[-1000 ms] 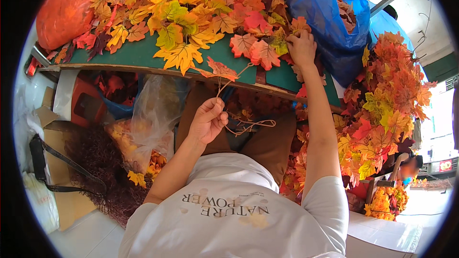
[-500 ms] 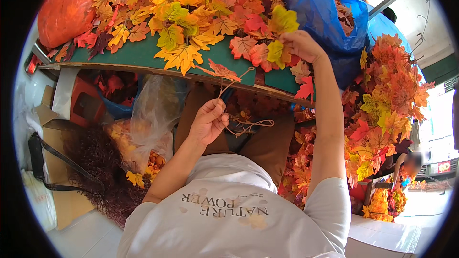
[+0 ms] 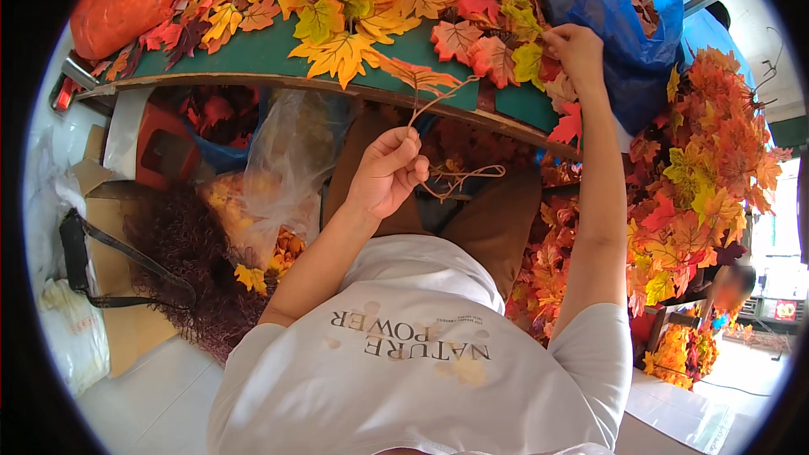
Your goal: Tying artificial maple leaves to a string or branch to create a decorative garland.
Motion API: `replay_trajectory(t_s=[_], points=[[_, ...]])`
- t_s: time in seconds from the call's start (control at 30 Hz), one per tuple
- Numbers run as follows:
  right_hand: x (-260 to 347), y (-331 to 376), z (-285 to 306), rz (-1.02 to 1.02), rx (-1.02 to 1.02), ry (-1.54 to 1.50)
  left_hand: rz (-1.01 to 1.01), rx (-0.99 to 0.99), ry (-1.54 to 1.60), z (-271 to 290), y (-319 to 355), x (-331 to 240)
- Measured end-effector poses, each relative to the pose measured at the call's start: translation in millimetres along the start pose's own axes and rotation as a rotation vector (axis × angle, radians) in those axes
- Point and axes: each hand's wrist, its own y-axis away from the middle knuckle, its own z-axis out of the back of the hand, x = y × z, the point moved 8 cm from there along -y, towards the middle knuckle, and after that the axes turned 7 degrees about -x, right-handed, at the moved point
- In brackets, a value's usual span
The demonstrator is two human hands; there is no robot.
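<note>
Head: leafy stem point(image 3: 424, 77) in left grip point(image 3: 388, 172)

Leaves point(image 3: 337, 55) lie across the desk point(image 3: 270, 49), between a left bag point(image 3: 126, 4) and a right bag point(image 3: 590, 0).
A plastic bag point(image 3: 282, 152) sits below the desk's near edge, a carton point(image 3: 109, 244) farther left; a foliage cluster point(image 3: 699, 177) stands at far right.

Leaves point(image 3: 493, 59): matt, cloth-like. Blue bag point(image 3: 594, 13): glossy, crinkled plastic. Tabletop point(image 3: 261, 52): smooth. Shirt point(image 3: 404, 409): matt cloth.

hands point(image 3: 389, 172): 2 | left-hand sprig point(image 3: 419, 76): 1 | orange bag point(image 3: 126, 5): 1 | leaves point(image 3: 339, 56): many
</note>
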Motion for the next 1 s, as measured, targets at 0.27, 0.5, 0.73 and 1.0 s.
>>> replay_trajectory(t_s=[0.27,0.5,0.73,1.0], points=[[-4,-12,38,-0.060,-0.188,-0.431,-0.004,-0.033,-0.023,-1,9,4],[15,91,-17,-0.405,0.009,-1.294,-0.119,-0.145,-0.146,-6,16,0],[67,237,-96,-0.767,0.235,-1.549,-0.192,-0.104,-0.272,-17,15,-1],[74,253,-101,-0.789,0.174,-1.654,-0.197,-0.106,-0.365,-19,19,3]])
